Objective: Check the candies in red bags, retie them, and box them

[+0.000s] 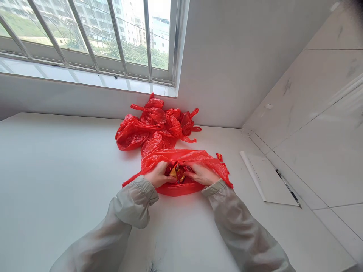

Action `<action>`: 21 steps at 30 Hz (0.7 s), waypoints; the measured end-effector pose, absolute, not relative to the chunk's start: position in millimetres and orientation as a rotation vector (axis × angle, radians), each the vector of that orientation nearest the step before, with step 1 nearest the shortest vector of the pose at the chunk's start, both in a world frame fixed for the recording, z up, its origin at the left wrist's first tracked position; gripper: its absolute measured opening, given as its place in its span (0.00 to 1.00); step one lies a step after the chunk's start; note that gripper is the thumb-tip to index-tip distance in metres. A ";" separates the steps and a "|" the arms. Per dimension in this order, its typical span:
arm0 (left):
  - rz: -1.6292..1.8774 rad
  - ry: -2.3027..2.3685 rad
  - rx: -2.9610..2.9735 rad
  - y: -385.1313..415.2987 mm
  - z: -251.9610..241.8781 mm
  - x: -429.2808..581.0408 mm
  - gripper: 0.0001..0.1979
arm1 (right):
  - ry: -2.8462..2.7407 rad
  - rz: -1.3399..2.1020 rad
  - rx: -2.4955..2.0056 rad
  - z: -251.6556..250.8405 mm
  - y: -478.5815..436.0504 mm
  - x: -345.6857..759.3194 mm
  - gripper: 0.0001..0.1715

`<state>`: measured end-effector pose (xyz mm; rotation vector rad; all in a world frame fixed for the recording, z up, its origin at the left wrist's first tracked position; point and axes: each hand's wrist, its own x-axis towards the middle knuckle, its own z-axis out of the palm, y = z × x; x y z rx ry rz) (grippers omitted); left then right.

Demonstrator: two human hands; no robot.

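Observation:
A red plastic bag (181,153) lies spread and open on the white table, with several small red and gold wrapped candies (178,172) inside it. Both hands reach into the bag from either side. My left hand (159,175) curls its fingers around the left side of the candies. From the right, my right hand (202,173) closes on the same cluster, its thumb pointing inward. Some fingertips are hidden among the wrappers. One small red wrapped packet (219,156) lies on the table just beyond the bag's right end.
Several crumpled red plastic bags (159,124) are heaped behind the open bag, against the wall. To the right, an open notebook (268,181) lies on the white table (70,170), with a pen (287,187) along its right edge. A barred window (113,37) is at upper left.

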<state>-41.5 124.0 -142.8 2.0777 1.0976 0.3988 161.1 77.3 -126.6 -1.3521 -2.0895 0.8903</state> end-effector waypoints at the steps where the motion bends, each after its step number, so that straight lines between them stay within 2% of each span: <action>1: 0.397 1.076 2.066 124.1 -140.5 -42.4 0.15 | -2.074 0.923 -1.346 -124.4 76.6 161.9 0.14; 5: 0.396 0.982 2.018 124.2 -127.5 -45.4 0.19 | -2.001 1.037 -1.314 -111.9 71.9 166.0 0.11; 14: 0.441 0.855 1.928 105.6 -76.5 -48.2 0.19 | -1.507 1.330 -1.202 -97.2 67.8 171.8 0.13; 21: 0.462 0.805 1.707 99.5 -67.2 -48.4 0.22 | -1.251 1.467 -1.079 -93.9 66.0 179.5 0.15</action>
